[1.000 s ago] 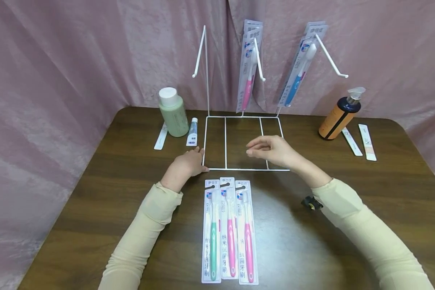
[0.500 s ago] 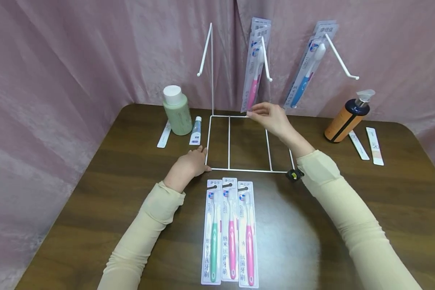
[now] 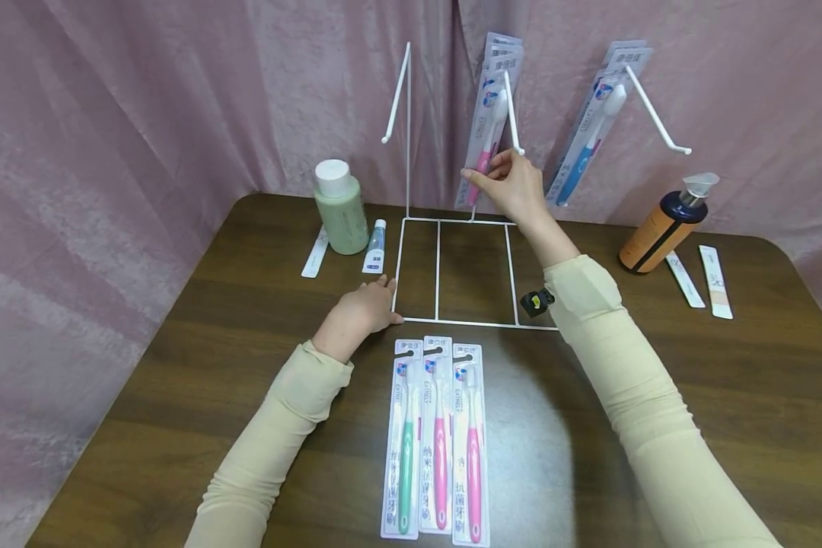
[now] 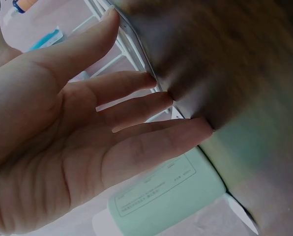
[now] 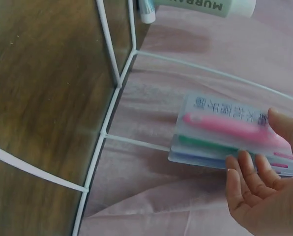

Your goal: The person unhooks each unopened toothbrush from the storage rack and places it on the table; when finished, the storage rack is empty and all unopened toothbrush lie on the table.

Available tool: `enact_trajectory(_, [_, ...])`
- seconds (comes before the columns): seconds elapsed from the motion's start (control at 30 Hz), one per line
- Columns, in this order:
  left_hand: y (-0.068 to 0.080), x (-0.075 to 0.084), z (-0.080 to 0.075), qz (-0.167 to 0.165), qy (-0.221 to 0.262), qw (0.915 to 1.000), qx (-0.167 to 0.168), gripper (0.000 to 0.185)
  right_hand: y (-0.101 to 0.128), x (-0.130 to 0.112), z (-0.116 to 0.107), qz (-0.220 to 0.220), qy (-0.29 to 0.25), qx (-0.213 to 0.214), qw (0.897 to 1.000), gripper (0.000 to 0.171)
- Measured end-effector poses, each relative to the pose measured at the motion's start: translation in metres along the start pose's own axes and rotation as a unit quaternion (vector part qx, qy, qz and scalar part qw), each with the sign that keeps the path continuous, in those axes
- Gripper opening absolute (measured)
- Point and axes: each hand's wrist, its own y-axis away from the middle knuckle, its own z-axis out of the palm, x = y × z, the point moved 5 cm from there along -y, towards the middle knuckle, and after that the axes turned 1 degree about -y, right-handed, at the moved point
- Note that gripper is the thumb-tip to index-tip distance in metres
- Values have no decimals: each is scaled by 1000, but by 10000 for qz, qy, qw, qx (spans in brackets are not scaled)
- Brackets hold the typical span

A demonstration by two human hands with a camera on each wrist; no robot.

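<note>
The right hand point(image 3: 514, 183) is raised at the far side of the table point(image 3: 657, 396), its thumb and fingers point(image 5: 249, 172) pinching the lower end of a stack of packs point(image 3: 488, 122) that hangs on the middle hook point(image 3: 512, 114) of a white wire rack point(image 3: 452, 270). The front pack of that stack shows a pink brush, and the right wrist view shows a green and a blue pack behind it. The left hand point(image 3: 363, 308) lies flat on the table at the rack's near left corner, fingers straight and slightly spread, with their tips against the base wire and nothing held. A second hanging stack point(image 3: 592, 122), with a blue brush in front, is on the right hook point(image 3: 657, 122), while the left hook point(image 3: 396, 95) is bare. Near the person, just in front of the rack base, three packs lie side by side: a green brush point(image 3: 404, 441) on the left, a pink one point(image 3: 437, 434) in the middle and another pink one point(image 3: 471, 445) on the right. Far left of the rack stand a green bottle point(image 3: 341, 207) and a small tube point(image 3: 374, 245), with a flat sachet point(image 3: 315, 251) lying to their left. On the far right stand an orange pump bottle point(image 3: 661, 224) and, beside it, two more sachets point(image 3: 700, 278).
</note>
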Motion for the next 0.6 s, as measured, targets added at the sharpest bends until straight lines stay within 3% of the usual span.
enact_trajectory(0.13, [1, 3, 0, 46, -21, 10000, 8, 75, 1, 0, -3, -160, -32, -17, 9999, 50])
enact_trajectory(0.43, [1, 4, 0, 9, -3, 10000, -44, 75, 23, 6, -1, 60, -906, -721, 9933, 60])
enact_trajectory(0.6, [2, 2, -2, 9, 46, 10000, -7, 75, 38, 4, -8, -136, -1153, -774, 9902, 50])
